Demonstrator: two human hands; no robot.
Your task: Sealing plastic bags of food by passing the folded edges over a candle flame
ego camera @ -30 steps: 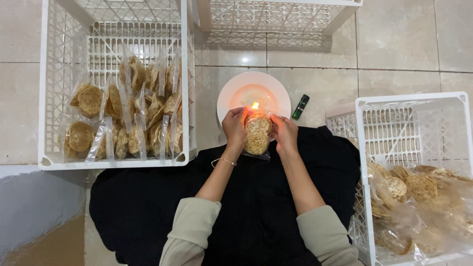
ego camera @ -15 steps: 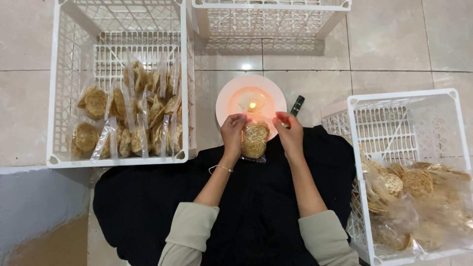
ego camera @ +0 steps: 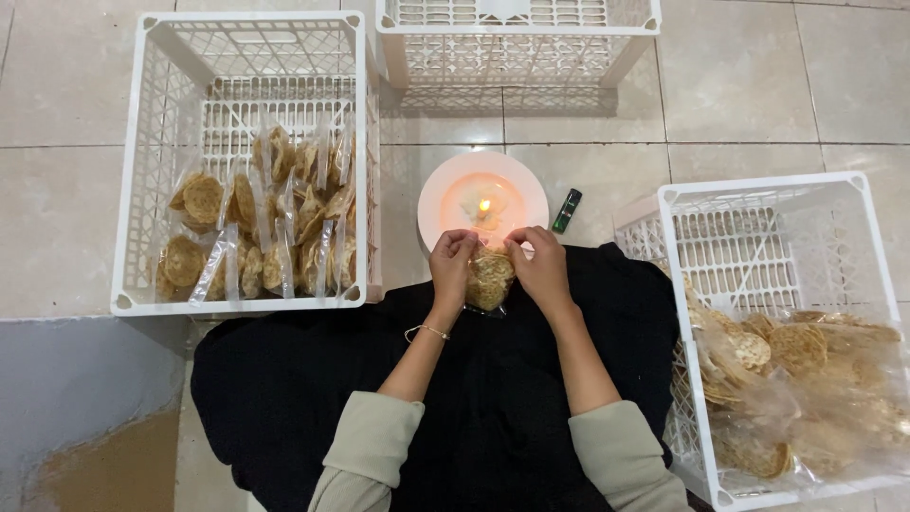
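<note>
Both hands, left and right, pinch a cracker bag, hiding its top edge.

My golden-brown, lacy crackers sat in clear plastic; 3 white lattice crates, a pink-lit plate, orange flame, green lighter.

Left hand at eleven o'clock, fingers pinched, right hand at one o'clock, pinched too, forearms angled inward, wrists close
</note>
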